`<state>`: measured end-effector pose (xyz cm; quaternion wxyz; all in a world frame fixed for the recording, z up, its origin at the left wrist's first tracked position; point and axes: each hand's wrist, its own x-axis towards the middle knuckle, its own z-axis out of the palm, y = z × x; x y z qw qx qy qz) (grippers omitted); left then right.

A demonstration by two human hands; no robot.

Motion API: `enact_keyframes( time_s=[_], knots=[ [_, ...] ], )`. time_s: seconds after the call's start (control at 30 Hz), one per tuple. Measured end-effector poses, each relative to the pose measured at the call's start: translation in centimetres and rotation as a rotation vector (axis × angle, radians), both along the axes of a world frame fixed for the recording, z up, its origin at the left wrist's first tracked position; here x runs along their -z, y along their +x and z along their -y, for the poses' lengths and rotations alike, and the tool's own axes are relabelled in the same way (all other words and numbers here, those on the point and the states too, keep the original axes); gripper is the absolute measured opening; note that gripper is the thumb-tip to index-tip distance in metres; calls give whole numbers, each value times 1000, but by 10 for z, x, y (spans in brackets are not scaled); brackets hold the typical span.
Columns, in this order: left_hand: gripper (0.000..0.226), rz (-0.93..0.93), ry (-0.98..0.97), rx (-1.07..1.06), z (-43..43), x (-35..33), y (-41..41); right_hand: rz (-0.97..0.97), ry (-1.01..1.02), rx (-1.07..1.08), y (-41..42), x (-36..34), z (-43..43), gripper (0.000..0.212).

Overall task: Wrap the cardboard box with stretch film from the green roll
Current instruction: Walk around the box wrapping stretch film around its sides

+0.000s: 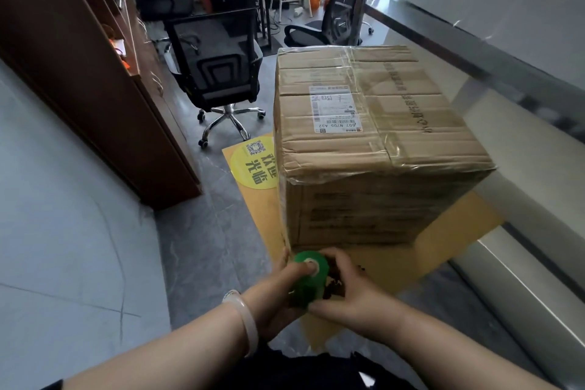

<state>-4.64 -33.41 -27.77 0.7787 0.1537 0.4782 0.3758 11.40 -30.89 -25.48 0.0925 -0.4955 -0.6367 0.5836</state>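
Fingers (335, 258) of the left hand (275, 291) and right hand (354, 291) clamp the roll (311, 286) between them, the left thumb on its core. Just beyond the fingers stands the box (380, 142), with film (316, 176) over its top. An uneven pull could tear the film at the near corner or bunch it.

Office chair (221, 73) behind box (373, 142).

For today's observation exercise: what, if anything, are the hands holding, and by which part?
The green roll, in both hands: left hand round its left side, thumb on the core end; right hand gripping its right side.
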Motion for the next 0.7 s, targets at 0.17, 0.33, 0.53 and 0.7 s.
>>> enact_keyframes(
  time_s=[0.17,0.33,0.53,0.7],
  knots=[
    [105,-30,-36,-9,-3,12,20,44,28,83,10,1,5,61],
    [104,-85,-16,-67,-11,4,38,31,190,167,16,-4,4,46],
    [48,-71,-124,79,-14,3,47,79,189,255,26,-4,-4,44],
    [21,-29,-186,197,-29,4,58,119,156,388,30,3,-5,52]
  ],
)
